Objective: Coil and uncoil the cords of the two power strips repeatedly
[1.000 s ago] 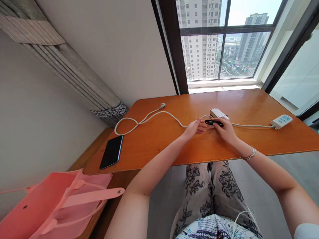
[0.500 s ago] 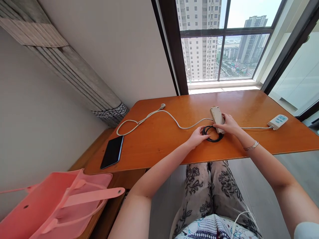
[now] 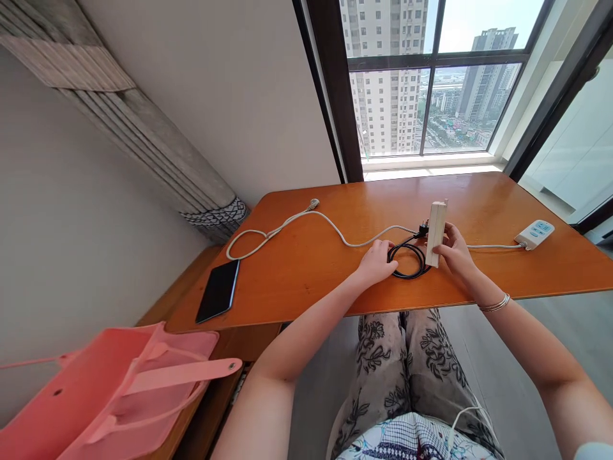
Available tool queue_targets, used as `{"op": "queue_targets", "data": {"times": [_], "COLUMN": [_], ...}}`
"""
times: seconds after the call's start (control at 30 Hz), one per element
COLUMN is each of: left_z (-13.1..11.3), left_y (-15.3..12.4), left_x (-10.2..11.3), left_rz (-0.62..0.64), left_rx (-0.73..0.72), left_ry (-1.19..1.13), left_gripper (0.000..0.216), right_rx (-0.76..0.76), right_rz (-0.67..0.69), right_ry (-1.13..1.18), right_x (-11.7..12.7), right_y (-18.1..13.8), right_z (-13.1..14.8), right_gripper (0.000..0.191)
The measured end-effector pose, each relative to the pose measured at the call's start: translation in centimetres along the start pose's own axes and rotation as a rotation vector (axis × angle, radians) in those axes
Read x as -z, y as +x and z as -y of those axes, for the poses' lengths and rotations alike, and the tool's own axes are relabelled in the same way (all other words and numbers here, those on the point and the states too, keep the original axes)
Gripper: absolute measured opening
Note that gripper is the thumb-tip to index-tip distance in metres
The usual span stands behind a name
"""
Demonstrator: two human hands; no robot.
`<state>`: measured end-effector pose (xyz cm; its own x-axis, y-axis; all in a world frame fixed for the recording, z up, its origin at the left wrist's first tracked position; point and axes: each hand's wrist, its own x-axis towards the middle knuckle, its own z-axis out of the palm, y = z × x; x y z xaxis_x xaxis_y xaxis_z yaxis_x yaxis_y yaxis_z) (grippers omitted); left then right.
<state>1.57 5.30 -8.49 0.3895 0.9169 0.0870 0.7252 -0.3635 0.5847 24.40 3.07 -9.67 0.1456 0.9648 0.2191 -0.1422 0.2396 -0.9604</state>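
My right hand (image 3: 454, 252) grips a beige oblong box (image 3: 435, 234), tilted up on edge over the wooden table (image 3: 297, 281). Its kind is not clear to me. Just left of it lies a coiled black cable (image 3: 409, 275), whose black plug (image 3: 422, 229) has its prongs pointing up. The fingers of my left hand (image 3: 378, 262) close on the left side of this coil, at the tabletop. A white extension cord (image 3: 342, 239) runs behind both hands. Its white socket block (image 3: 535, 234) rests on the right of the table, and its plug (image 3: 313, 204) lies far left.
A dark-screened tablet or phone (image 3: 218, 291) lies at the table's left edge. Lower left, an open pink bag (image 3: 158, 383) stands beside the table. Behind the table are a window (image 3: 431, 108) and a wall with a curtain (image 3: 158, 140).
My right hand has turned the beige box up onto its edge and shifted it right, off the coil. The black plug now shows. My left hand stays at the coil.
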Motion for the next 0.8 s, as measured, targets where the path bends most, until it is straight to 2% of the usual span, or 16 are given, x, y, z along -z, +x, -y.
{"op": "queue_targets", "data": {"times": [0.07, 0.17, 0.23, 0.3, 0.4, 0.63, 0.73, 0.8], "left_z": [0.0, -0.2, -0.2, -0.2, 0.0, 0.5, 0.4, 0.4], "left_y": [0.4, 1.2, 1.6, 1.7, 1.5, 0.4, 0.2, 0.2], "left_x": [0.2, -0.1, -0.4, -0.7, -0.8, 1.0, 1.5, 1.6], "left_rz": [-0.014, 0.029, 0.064, 0.047, -0.096, -0.571, -0.722, -0.776], "left_rx": [-0.034, -0.073, -0.068, -0.057, -0.100, -0.323, -0.302, -0.240], "left_ry": [0.102, 0.179, 0.203, 0.180, 0.054, -0.202, -0.356, -0.504], "left_gripper": [0.038, 0.032, 0.027, 0.021, 0.017, 0.015, 0.015, 0.018], "right_rx": [0.032, 0.082, 0.136, 0.194, 0.241, 0.214, 0.219, 0.235], "right_rz": [0.037, 0.082, 0.097, 0.087, 0.025, -0.172, -0.247, -0.284], "right_ry": [0.030, 0.058, 0.066, 0.068, 0.069, 0.179, 0.221, 0.214], "right_x": [0.0, -0.3, -0.5, -0.5, 0.1, 1.5, 1.3, 1.1], "right_y": [-0.6, -1.2, -1.6, -1.8, -2.2, -2.4, -2.3, -2.3], "right_z": [0.2, 0.6, 0.8, 1.0, 1.3, 1.7, 1.9, 2.1], "right_gripper": [0.060, 0.064, 0.067, 0.068, 0.067, 0.057, 0.054, 0.054]}}
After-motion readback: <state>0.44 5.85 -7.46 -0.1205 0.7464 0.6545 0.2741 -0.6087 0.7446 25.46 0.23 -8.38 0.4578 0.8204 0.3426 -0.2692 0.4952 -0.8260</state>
